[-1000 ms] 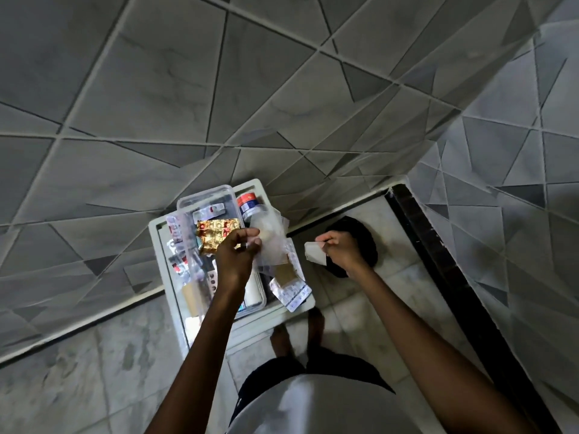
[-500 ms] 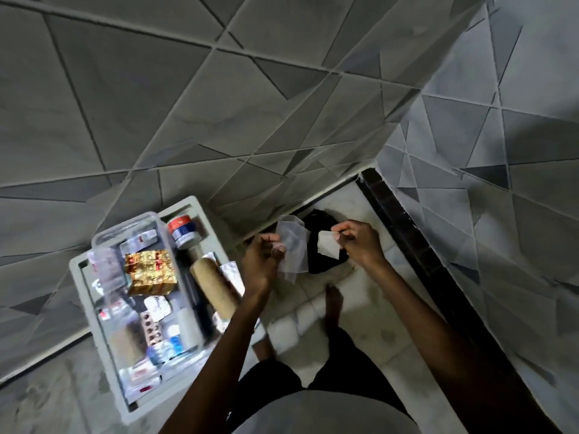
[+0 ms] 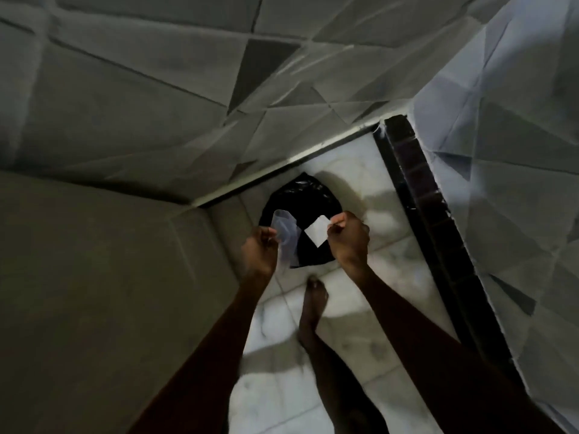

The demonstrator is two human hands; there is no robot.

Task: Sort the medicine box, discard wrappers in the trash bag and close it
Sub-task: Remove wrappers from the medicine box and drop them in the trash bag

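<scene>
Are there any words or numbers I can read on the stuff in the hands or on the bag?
None can be read.
White paper piece in the right hand: blank.
Clear wrapper in the left hand: no print visible.
Black trash bag: no label visible.

View swung right, medicine box gone
Both hands now hold their wrappers over the black trash bag [image 3: 308, 198], left hand [image 3: 260, 253] moved off the box.
</scene>
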